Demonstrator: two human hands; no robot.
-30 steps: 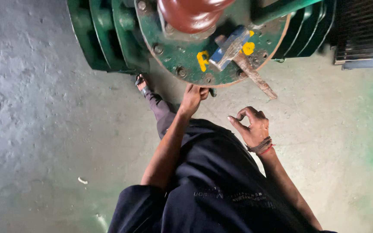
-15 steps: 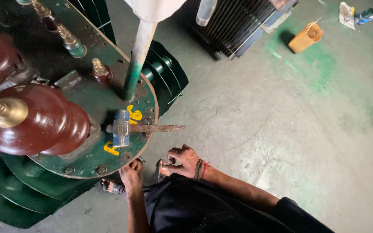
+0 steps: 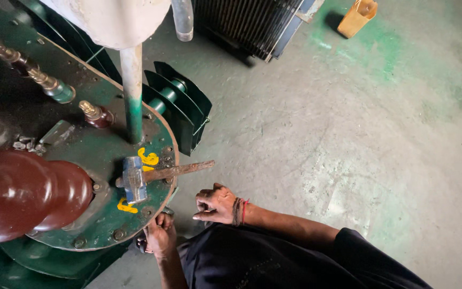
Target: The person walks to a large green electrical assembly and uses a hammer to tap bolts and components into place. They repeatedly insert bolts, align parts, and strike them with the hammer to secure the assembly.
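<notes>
**Head view: hands at the rim of the transformer cover**

Left hand (image 3: 160, 238) at 6 o'clock of the green round cover (image 3: 89, 214), fingers curled against the rim edge; grip on anything beneath not discernible. Right hand (image 3: 216, 204) just beside, at 4 o'clock of the cover, fingers loosely curled inward, thumb extended, holding nothing visible; red and dark threads at the wrist.

Hammer (image 3: 135, 179) flat on the cover near its rim, at 12 o'clock from the left hand; steel head over yellow paint marks, rusty handle (image 3: 180, 170) overhanging the rim toward 3 o'clock. Judged heavy at the head, rigid, rough and not slippery; best taken at the overhanging handle end, nearest the right hand.

Count: one hammer; two large brown insulators (image 3: 33, 195), stacked discs, likely brittle; two smaller brass-tipped terminals (image 3: 96, 114); one green vertical pipe (image 3: 132, 96); one yellow container (image 3: 357, 17) at 1 o'clock on the concrete floor (image 3: 348, 160).
</notes>
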